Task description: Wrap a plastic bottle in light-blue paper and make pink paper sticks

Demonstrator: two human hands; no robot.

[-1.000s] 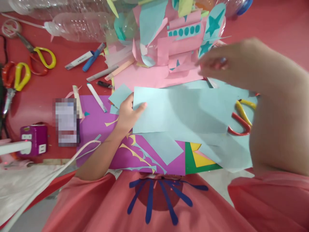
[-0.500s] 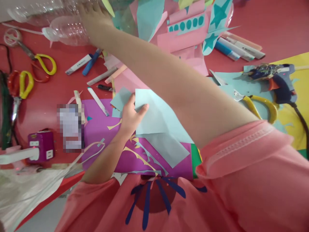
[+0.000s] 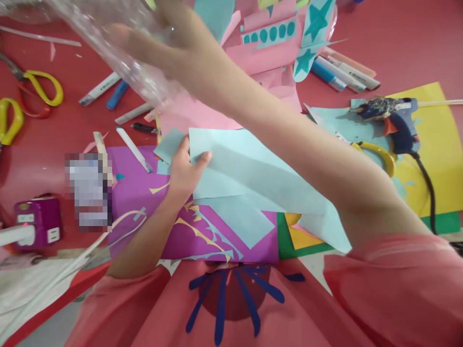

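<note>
My left hand (image 3: 186,166) pinches the left edge of a light blue paper sheet (image 3: 224,164), with the thumb on top and the fingers mostly hidden behind. Crossing over the sheet, my right arm reaches to the upper left. There my right hand (image 3: 164,46) is wrapped round a clear plastic bottle (image 3: 133,79), which is tilted and blurred by motion. Some of its fingers are out of sight. Under the sheet lie another light blue piece (image 3: 249,224) and purple paper (image 3: 144,241) with thin paper offcuts.
Pink cut-paper work with teal stars (image 3: 269,36) lies at the back. To the right are a glue gun (image 3: 403,123), yellow-handled scissors (image 3: 379,152) and several markers (image 3: 343,72). More scissors (image 3: 43,89), a phone (image 3: 88,193) and a purple power adapter (image 3: 38,221) are on the left.
My right hand has lifted the plastic bottle and swung it rightward, toward the pink paper. My left hand still holds the light blue sheet. The view has shifted slightly right.
</note>
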